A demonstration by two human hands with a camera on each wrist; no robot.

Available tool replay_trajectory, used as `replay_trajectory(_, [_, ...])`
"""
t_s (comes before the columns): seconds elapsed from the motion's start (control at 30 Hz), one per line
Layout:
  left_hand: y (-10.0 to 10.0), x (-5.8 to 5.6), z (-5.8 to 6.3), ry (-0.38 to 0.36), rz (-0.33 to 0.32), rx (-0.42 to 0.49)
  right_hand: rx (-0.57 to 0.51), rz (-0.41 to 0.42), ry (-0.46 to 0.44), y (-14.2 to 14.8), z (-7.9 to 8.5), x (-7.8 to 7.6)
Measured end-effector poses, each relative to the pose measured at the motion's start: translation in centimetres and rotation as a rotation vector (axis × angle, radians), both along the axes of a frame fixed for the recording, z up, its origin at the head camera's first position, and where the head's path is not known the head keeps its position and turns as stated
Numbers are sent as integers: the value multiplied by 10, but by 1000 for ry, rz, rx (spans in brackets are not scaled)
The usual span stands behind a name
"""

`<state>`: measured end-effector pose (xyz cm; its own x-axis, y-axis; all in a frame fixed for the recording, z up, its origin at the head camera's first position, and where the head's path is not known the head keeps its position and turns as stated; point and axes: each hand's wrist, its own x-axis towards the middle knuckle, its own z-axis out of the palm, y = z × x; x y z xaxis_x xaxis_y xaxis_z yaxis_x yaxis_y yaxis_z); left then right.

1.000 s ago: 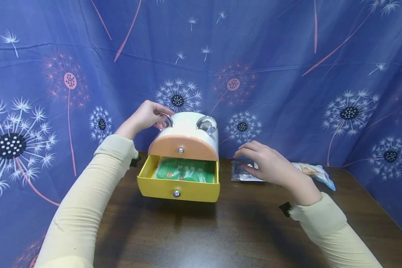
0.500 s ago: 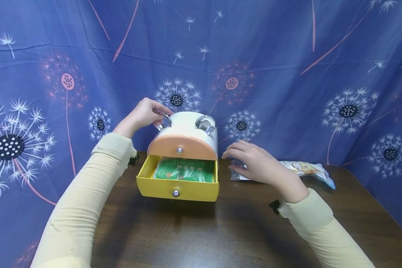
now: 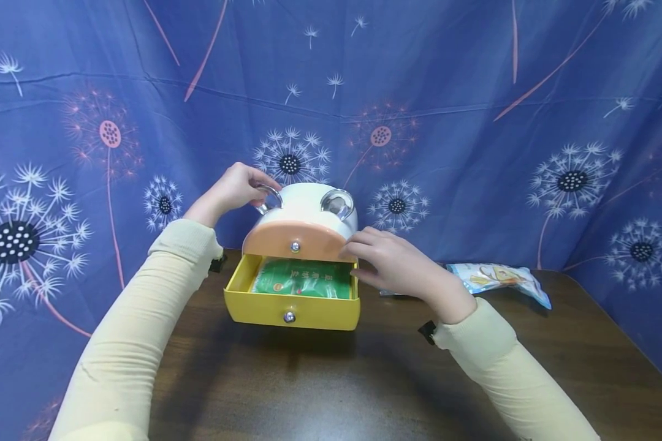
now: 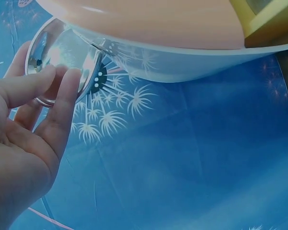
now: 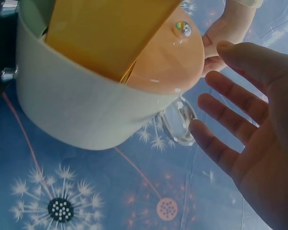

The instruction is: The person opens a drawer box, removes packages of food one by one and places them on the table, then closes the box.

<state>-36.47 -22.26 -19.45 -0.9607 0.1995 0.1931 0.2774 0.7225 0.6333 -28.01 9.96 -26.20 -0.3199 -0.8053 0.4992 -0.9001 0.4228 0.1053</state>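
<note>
A small white drawer box stands at the back of the table, with two shiny silver ears on top. My left hand pinches the left ear between thumb and fingers. Below the box's peach front, which is flush, a yellow drawer is pulled out. Inside it lies a green packet with printed characters. My right hand is raised at the box's right side, its fingertips overlapping the box edge in the head view. The right wrist view shows its fingers spread, with nothing held.
A blue and white snack bag lies on the brown table at the right. Part of a silvery packet shows beneath my right hand. A blue dandelion-print cloth hangs close behind the box.
My right hand has moved left, from over the silvery packet to the right side of the box. My left hand stays at the ear, and the drawer stands as before.
</note>
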Motion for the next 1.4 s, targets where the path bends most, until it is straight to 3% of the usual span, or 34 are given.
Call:
replay_trajectory(0.77, [3, -2, -7, 28, 55, 6, 129, 118, -43, -49, -14, -18])
replay_trajectory(1.07, [3, -2, -7, 32, 60, 18, 198, 105, -19, -66, -22, -21])
replay_trajectory(1.4, [2, -6, -7, 26, 55, 10, 268, 104, -64, -78, -31, -28])
